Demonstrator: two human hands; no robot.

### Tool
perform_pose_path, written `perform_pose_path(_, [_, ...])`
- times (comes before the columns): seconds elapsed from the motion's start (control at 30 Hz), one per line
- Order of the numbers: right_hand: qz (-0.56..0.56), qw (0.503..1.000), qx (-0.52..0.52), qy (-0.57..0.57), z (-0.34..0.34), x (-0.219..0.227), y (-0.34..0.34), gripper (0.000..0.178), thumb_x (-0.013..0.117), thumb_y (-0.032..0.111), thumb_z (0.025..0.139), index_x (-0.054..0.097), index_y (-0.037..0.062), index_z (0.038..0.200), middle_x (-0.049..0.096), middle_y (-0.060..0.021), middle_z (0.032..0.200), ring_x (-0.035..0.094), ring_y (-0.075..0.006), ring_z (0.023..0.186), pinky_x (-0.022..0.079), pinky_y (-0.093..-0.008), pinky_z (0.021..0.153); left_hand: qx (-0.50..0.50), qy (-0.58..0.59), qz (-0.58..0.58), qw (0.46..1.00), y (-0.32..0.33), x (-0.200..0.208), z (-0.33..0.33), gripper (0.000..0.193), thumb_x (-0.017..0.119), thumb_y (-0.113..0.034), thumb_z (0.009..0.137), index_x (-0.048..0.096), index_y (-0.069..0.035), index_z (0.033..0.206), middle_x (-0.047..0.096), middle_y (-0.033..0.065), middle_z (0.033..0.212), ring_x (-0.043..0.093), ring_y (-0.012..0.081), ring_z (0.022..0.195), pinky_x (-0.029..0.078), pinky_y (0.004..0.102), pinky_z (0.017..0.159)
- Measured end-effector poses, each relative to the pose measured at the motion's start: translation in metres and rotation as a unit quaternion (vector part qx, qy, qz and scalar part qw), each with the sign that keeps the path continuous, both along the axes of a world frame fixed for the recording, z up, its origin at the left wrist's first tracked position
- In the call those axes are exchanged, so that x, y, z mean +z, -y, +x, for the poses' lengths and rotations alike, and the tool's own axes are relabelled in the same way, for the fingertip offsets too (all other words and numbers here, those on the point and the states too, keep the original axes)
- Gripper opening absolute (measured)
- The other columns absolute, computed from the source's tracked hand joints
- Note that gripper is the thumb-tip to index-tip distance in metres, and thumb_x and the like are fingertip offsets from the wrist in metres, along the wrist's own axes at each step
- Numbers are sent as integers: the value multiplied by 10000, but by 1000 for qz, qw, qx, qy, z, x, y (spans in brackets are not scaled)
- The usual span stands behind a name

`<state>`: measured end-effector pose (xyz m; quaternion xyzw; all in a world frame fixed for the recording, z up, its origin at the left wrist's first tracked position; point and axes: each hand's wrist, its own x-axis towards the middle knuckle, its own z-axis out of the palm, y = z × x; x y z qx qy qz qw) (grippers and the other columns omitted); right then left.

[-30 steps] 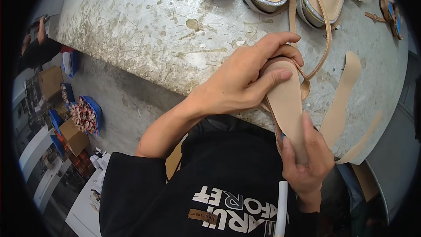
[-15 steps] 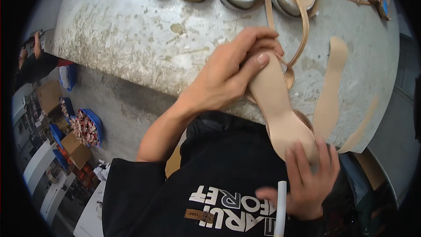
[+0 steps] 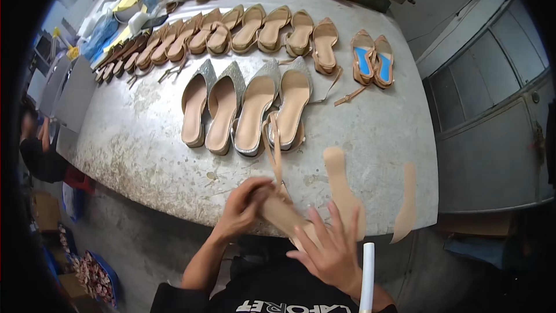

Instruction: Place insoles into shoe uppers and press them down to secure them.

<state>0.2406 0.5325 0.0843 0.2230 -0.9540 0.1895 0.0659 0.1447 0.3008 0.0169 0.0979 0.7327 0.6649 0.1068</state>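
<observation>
My left hand [image 3: 246, 204] is closed round one end of a tan shoe [image 3: 282, 215] whose pale insole faces up, blurred by motion. A tan strap [image 3: 276, 159] runs up from near that hand toward a silver shoe. My right hand [image 3: 330, 246] has its fingers spread over the shoe's lower end; whether they press on it cannot be told. To the right, a loose beige insole [image 3: 341, 182] lies on the worktable, partly behind my right fingers. A narrower beige piece [image 3: 409, 194] lies farther right, by the table's edge.
Silver pointed shoes [image 3: 221, 113] stand mid-table on the grey worktable [image 3: 133, 156]. Behind them runs a row of tan shoes [image 3: 277, 28], with a blue-lined pair [image 3: 373, 61] at right. A white tube [image 3: 368, 278] rises beside my right forearm. At far left is another person [image 3: 37, 150].
The view has lifted, showing much more of the table. My left hand still grips the shoe. My right hand's fingers have spread wider over its lower end.
</observation>
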Motion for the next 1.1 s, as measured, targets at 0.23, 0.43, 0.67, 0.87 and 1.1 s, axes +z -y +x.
perform_pose_path(0.23, [-138,987,-20,-78,49,15,-28,718,895,407,757,614,-26,1255,594,-282,1253,577,-452,1208,514,-542,1000,265,54,248,930,94,23,121,703,736,41,837,397,66,1453,606,193,1275,641,283,1159,547,430,1012])
perform_pose_path(0.43, [-88,949,302,25,-18,-30,68,604,738,296,871,590,-94,1309,576,-251,1381,568,-385,1291,425,-503,1127,335,110,139,926,9,-28,146,475,744,-53,930,535,92,1331,620,98,1234,610,140,1092,526,267,932])
perform_pose_path(0.67, [3,973,228,24,-33,-53,89,683,665,171,770,521,-122,1370,539,-265,1431,474,-384,1394,345,-504,1158,131,98,48,985,112,98,127,192,634,-111,966,717,63,961,719,121,835,654,183,676,524,302,620])
perform_pose_path(0.87, [51,986,135,87,-26,-41,131,724,692,154,703,540,-100,1363,486,-251,1484,397,-359,1450,326,-492,1057,286,-137,-134,939,80,13,12,796,797,39,796,408,35,1490,605,218,1368,629,288,1224,514,394,1032])
perform_pose_path(1.1, [86,990,58,99,-54,-43,153,576,730,170,752,622,-52,1273,543,-183,1427,390,-322,1455,349,-474,974,205,-234,-57,949,103,-12,-19,1039,955,-70,655,379,30,1514,594,187,1359,556,250,1313,450,386,1121])
